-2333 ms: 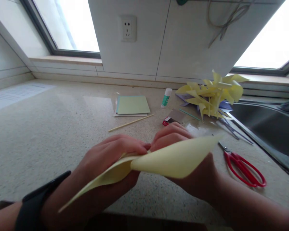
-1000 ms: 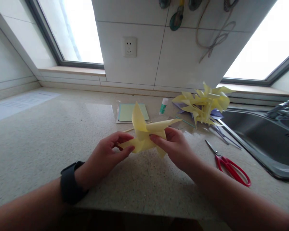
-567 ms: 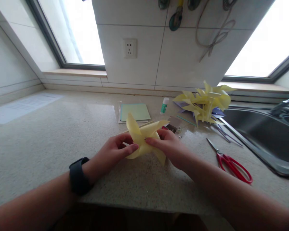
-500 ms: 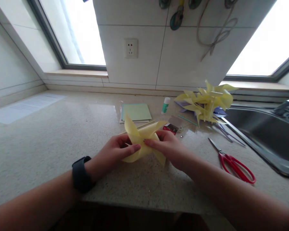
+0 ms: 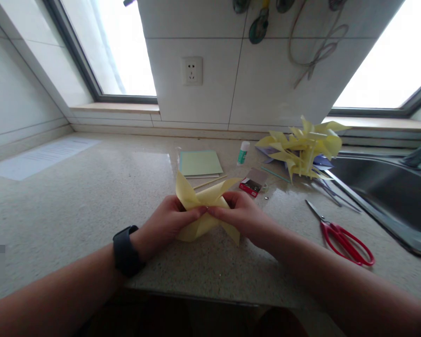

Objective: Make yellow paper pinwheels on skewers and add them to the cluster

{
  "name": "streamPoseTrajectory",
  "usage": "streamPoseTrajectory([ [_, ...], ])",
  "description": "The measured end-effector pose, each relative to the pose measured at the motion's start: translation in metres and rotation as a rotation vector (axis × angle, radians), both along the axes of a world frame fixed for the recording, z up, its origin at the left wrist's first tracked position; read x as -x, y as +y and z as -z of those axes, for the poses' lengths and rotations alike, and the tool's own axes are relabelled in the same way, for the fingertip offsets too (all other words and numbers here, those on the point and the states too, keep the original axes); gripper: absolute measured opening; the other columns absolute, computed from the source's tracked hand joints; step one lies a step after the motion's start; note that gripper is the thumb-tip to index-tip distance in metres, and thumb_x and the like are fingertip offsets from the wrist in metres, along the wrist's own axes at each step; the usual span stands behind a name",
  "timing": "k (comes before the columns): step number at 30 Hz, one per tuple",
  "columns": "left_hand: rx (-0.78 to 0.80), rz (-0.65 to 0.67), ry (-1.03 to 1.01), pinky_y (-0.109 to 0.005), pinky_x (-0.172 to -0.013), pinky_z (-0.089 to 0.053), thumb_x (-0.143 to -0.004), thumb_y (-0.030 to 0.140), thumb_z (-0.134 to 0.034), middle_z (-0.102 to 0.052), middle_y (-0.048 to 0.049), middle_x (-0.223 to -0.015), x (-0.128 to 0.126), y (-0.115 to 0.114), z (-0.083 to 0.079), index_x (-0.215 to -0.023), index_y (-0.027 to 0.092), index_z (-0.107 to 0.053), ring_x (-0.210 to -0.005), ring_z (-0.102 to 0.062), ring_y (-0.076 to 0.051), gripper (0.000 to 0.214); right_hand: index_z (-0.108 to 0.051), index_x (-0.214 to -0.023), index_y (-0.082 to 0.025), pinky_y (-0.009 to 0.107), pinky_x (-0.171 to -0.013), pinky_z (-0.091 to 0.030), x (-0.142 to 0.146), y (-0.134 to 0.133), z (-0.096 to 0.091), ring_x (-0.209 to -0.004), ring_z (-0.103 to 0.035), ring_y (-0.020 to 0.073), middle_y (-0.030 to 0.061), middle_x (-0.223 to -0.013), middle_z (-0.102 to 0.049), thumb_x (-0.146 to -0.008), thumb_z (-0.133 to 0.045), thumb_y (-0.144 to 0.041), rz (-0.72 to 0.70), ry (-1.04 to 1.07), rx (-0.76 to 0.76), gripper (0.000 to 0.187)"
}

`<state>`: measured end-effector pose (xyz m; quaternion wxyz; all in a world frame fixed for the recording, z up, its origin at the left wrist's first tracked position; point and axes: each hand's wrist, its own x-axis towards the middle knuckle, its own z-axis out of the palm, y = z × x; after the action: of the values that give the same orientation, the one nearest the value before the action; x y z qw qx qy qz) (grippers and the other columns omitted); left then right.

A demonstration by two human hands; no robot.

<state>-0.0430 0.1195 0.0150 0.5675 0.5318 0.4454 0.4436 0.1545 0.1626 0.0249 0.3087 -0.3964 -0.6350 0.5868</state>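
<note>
A yellow paper pinwheel [image 5: 210,194] is held between both hands above the counter, its curled blades pointing outward. My left hand [image 5: 173,215] grips it from the left, and its thumb presses near the centre. From the right, my right hand [image 5: 243,215] pinches it, thumb also at the centre, the two thumb tips almost meeting. The fingers behind the paper are hidden. Just beyond lies a thin pale stick [image 5: 210,181]. A small red box [image 5: 250,186] with metal bits is close to my right hand, and a tiny metal piece [image 5: 266,198] lies beside it.
Red-handled scissors [image 5: 344,241] lie to the right, near the steel sink [image 5: 382,187]. Finished yellow pinwheels [image 5: 305,145] are heaped at the back right. A glue stick [image 5: 243,153] stands beside a stack of coloured paper [image 5: 200,163]. A printed sheet [image 5: 45,157] lies at the left.
My left thumb has moved right to the pinwheel's centre, against my right thumb. The small metal fastener seen there before is now mostly covered. The view has shifted slightly.
</note>
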Motion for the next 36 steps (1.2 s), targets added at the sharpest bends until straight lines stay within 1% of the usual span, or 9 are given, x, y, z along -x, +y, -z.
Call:
streamPoseTrajectory([
  [6,0.000,-0.012,0.030,-0.040,-0.077,-0.062,-0.084,0.038,-0.076,-0.080,-0.0144,-0.100,0.001,-0.001,-0.003,-0.112,0.012,-0.076,-0.092,-0.075,-0.029,0.038,-0.076,-0.081,-0.019,0.026,-0.052,-0.044,-0.004,0.003,0.004,-0.064,-0.062,0.0162,0.0070,-0.077,-0.074,-0.082,-0.071,-0.047,0.039,0.046,0.052,0.028],
  [11,-0.021,-0.011,0.038,-0.041,-0.079,-0.062,-0.084,0.038,-0.075,-0.080,-0.0139,-0.099,0.001,0.000,-0.001,-0.113,0.013,-0.076,-0.093,-0.075,-0.030,0.039,-0.077,-0.085,-0.019,0.027,-0.054,-0.046,-0.003,0.002,0.001,-0.065,-0.063,0.0166,0.0065,-0.080,-0.075,-0.080,-0.073,-0.047,-0.031,0.028,0.050,0.029],
  [16,-0.045,-0.009,0.053,-0.042,-0.083,-0.062,-0.083,0.038,-0.075,-0.079,-0.0138,-0.102,0.001,0.000,0.000,-0.114,0.013,-0.075,-0.098,-0.074,-0.031,0.040,-0.077,-0.092,-0.016,0.027,-0.060,-0.046,-0.001,0.001,-0.001,-0.069,-0.064,0.0164,0.0054,-0.086,-0.076,-0.076,-0.079,-0.039,-0.066,-0.038,-0.014,0.028],
  [23,-0.086,-0.021,0.059,-0.042,-0.082,-0.061,-0.082,0.039,-0.078,-0.079,-0.0125,-0.099,0.000,0.000,0.003,-0.110,0.013,-0.076,-0.095,-0.074,-0.029,0.038,-0.077,-0.094,-0.014,0.026,-0.056,-0.045,-0.002,0.003,0.005,-0.065,-0.063,0.0156,0.0063,-0.082,-0.076,-0.083,-0.072,-0.037,-0.054,-0.105,-0.147,0.026],
  [28,-0.188,-0.084,0.016,-0.038,-0.079,-0.060,-0.078,0.053,-0.080,-0.078,-0.0111,-0.101,0.006,0.001,0.004,-0.113,0.016,-0.073,-0.090,-0.073,-0.026,0.051,-0.075,-0.094,-0.016,0.030,-0.063,-0.050,-0.010,0.004,-0.001,-0.073,-0.065,0.0182,0.0068,-0.087,-0.075,-0.087,-0.066,-0.033,-0.029,-0.091,-0.493,0.020],
  [31,-0.333,-0.247,-0.025,-0.037,-0.089,-0.056,-0.085,0.080,-0.049,-0.073,-0.0105,-0.112,0.015,0.008,0.003,-0.121,0.020,-0.066,-0.103,-0.068,-0.024,0.072,-0.073,-0.081,-0.021,0.034,-0.074,-0.049,-0.021,0.008,-0.009,-0.076,-0.061,0.0175,0.0032,-0.083,-0.070,-0.078,-0.076,-0.029,-0.042,-0.066,-0.829,0.009],
  [33,-0.387,-0.341,-0.001,-0.037,-0.090,-0.054,-0.095,0.078,-0.019,-0.072,-0.0103,-0.109,0.022,0.015,0.002,-0.118,0.020,-0.065,-0.105,-0.067,-0.023,0.077,-0.073,-0.077,-0.023,0.034,-0.076,-0.047,-0.029,0.010,-0.014,-0.074,-0.059,0.0162,0.0011,-0.079,-0.069,-0.076,-0.080,-0.027,-0.083,-0.057,-1.016,0.008],
  [34,-0.397,-0.373,0.034,-0.037,-0.088,-0.054,-0.098,0.072,-0.014,-0.072,-0.0102,-0.107,0.026,0.018,0.003,-0.116,0.020,-0.066,-0.103,-0.067,-0.022,0.076,-0.073,-0.079,-0.024,0.034,-0.076,-0.046,-0.033,0.010,-0.016,-0.073,-0.059,0.0157,0.0007,-0.079,-0.069,-0.078,-0.079,-0.026,-0.096,-0.053,-1.089,0.006],
  [36,-0.410,-0.413,0.147,-0.036,-0.085,-0.052,-0.102,0.062,-0.026,-0.073,-0.0094,-0.106,0.030,0.025,0.005,-0.112,0.019,-0.067,-0.101,-0.066,-0.022,0.060,-0.074,-0.086,-0.025,0.035,-0.076,-0.045,-0.039,0.011,-0.019,-0.074,-0.058,0.0161,0.0016,-0.082,-0.070,-0.084,-0.074,-0.024,-0.100,-0.048,-1.196,0.002],
])
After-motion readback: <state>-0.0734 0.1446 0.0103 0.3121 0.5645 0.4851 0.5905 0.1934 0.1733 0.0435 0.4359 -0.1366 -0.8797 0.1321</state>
